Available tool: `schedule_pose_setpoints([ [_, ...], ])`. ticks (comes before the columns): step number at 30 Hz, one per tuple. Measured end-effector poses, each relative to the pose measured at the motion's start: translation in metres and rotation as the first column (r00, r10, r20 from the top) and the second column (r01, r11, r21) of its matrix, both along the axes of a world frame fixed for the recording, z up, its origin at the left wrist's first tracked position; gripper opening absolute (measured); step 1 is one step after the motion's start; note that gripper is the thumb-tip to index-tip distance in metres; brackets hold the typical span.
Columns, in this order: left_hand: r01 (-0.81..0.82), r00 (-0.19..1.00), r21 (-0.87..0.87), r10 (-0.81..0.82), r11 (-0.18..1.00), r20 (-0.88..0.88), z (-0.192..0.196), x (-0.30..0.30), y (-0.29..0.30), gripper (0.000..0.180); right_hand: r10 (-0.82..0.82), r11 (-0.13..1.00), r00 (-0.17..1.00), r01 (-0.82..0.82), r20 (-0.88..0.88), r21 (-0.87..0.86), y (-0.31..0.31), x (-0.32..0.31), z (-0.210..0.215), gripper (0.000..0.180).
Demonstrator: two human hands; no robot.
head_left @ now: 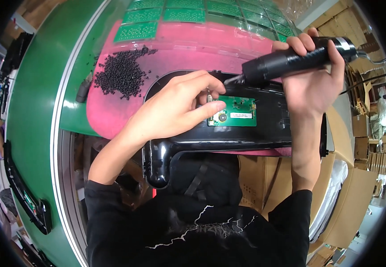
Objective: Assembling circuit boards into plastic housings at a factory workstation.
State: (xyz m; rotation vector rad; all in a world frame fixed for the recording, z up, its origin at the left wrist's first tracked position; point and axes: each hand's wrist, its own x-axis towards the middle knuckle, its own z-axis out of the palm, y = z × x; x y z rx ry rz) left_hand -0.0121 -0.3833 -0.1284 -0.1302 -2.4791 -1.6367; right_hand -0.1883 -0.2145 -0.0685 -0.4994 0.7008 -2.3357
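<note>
My right hand is wrapped round a black electric screwdriver. The driver lies nearly level, its tip pointing left towards my left fingers. Beside that tip, my left hand has its index finger and thumb bent over the left edge of a green circuit board. The other left fingers curl under, and whatever they may hold is hidden. The board carries a white label and a round dark part. It lies inside a large black plastic housing with a rounded arm at its lower left.
A pile of small black screws lies on the pink mat. Behind it, clear trays hold several green boards. A green table with a pale rail runs along the left, bearing another black housing. Cardboard boxes stand at right.
</note>
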Motion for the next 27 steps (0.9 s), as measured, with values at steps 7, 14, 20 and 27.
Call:
schedule_pose_setpoints([
  [7, 0.214, 0.917, 0.589, -0.368, 0.779, 0.154, 0.001, 0.004, -0.014, 0.031, 0.085, 0.993, 0.996, -0.084, 0.001, -0.079, -0.012, 0.048, 0.001, 0.036],
  [14, 0.393, 0.796, 0.560, -0.574, 0.730, 0.189, 0.000, 0.002, -0.026, 0.029, 0.126, 0.983, 0.980, -0.144, -0.157, -0.110, -0.014, 0.061, -0.003, 0.041],
  [20, 0.188, 0.982, 0.081, -0.187, 0.979, -0.020, -0.004, 0.003, -0.015, 0.012, 0.145, 0.984, 0.885, -0.178, -0.443, -0.033, -0.010, 0.060, -0.009, 0.048],
  [27, -0.086, 0.972, -0.032, 0.077, 0.996, -0.222, -0.003, -0.002, -0.015, 0.006, -0.053, 0.995, 0.832, 0.094, -0.552, 0.047, 0.007, 0.068, 0.012, 0.048],
])
